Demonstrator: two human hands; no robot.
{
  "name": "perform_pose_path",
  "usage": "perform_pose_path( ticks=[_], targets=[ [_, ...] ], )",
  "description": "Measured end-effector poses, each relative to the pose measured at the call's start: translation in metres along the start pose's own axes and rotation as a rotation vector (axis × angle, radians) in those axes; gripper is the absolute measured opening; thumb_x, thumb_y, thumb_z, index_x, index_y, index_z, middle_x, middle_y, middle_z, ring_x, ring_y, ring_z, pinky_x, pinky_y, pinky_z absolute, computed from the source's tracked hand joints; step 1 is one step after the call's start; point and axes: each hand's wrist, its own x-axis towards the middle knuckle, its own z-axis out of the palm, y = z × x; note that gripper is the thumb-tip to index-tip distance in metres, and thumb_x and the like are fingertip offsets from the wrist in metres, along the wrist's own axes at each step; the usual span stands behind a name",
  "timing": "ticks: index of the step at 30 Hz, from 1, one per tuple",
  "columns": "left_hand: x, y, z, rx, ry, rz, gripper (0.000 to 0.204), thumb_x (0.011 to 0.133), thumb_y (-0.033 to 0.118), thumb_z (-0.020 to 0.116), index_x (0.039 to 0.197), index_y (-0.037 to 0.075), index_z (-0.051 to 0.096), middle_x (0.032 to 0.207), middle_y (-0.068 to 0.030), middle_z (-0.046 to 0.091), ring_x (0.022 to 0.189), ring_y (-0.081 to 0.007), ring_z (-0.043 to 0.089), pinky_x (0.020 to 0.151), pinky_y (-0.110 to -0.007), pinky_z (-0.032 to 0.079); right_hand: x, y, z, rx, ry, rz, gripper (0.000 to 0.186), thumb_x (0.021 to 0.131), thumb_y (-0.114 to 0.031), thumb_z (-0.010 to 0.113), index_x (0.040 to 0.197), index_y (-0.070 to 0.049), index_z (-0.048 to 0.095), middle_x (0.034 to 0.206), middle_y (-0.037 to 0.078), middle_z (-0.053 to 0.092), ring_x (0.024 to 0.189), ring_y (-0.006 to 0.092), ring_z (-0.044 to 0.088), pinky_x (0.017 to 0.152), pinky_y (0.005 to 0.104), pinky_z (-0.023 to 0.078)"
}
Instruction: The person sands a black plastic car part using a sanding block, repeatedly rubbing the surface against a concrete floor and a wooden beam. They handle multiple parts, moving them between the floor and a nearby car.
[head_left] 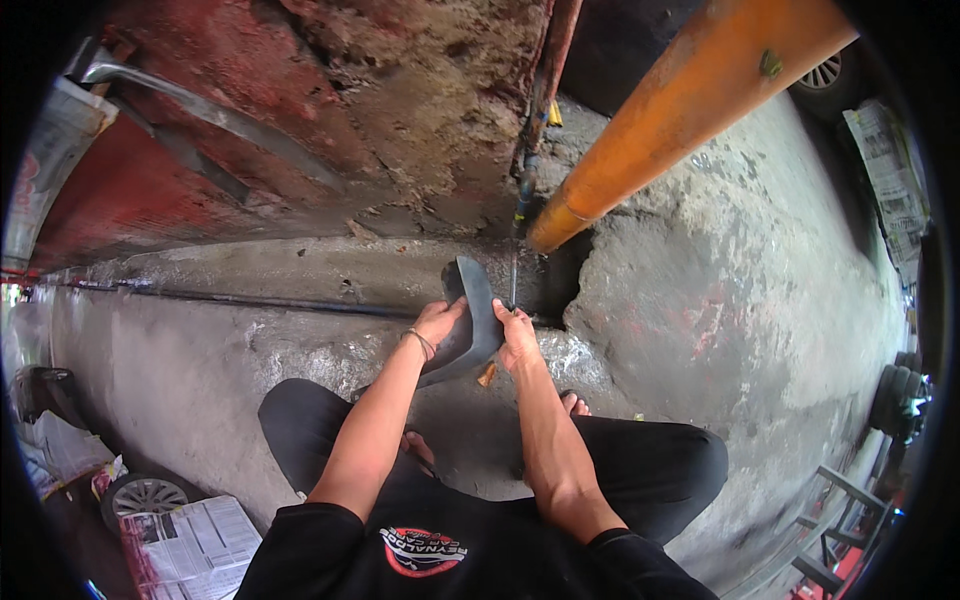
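Between my knees I hold a dark grey, curved panel [483,318] that looks like a piece of car trim; its exact kind I cannot tell. My left hand [437,322] is closed on its left side, thumb on the inner face. On the right edge, my right hand [515,335] grips it with the thumb up and the fingers partly hidden. Just beyond the right hand, a thin upright pipe [514,270] comes down along the wall; whether the hand touches it is unclear. The panel is tilted, its narrow end pointing up and away from me.
A thick orange pipe [660,120] slants down to a gap in the concrete floor [740,300]. Ahead rises a stained red wall [250,130]. A wheel [150,495] and newspaper [195,545] lie at lower left, a metal ladder-like frame [825,545] at lower right.
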Motion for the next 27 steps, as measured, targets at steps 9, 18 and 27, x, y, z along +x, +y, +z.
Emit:
perform_pose_path(
  ticks=[9,18,27],
  targets=[
    [-0.014,-0.017,0.000,-0.260,-0.038,0.034,0.026,0.110,0.018,0.055,0.120,-0.002,0.069,0.110,-0.0054,0.074,0.096,-0.0158,0.068,0.086,-0.032,0.053,0.151,-0.026,-0.081,0.172,0.084,-0.078,0.032,0.113,-0.020,0.049,0.143,-0.019,0.058,0.126,0.012,0.066,0.105,0.0315,0.068,0.078,0.0486,0.066],
    [-0.089,-0.021,-0.026,-0.652,0.171,-0.032,0.031,0.111,0.017,0.051,0.134,-0.001,0.063,0.123,-0.0119,0.073,0.108,-0.0215,0.072,0.093,-0.035,0.058,0.287,-0.051,-0.102,0.598,-0.067,-0.083,0.034,0.110,-0.021,0.051,0.140,-0.007,0.058,0.135,0.014,0.067,0.121,0.0377,0.066,0.098,0.0585,0.059],
    [-0.137,0.008,-0.046,-0.992,-0.085,0.072,0.044,0.105,0.032,0.065,0.139,0.004,0.060,0.117,-0.0127,0.072,0.109,-0.0301,0.070,0.086,-0.044,0.064,0.310,-0.056,-0.099,0.723,-0.231,-0.159,0.037,0.109,-0.018,0.052,0.144,-0.005,0.056,0.144,0.016,0.063,0.131,0.0380,0.061,0.106,0.0601,0.055]
  ],
)
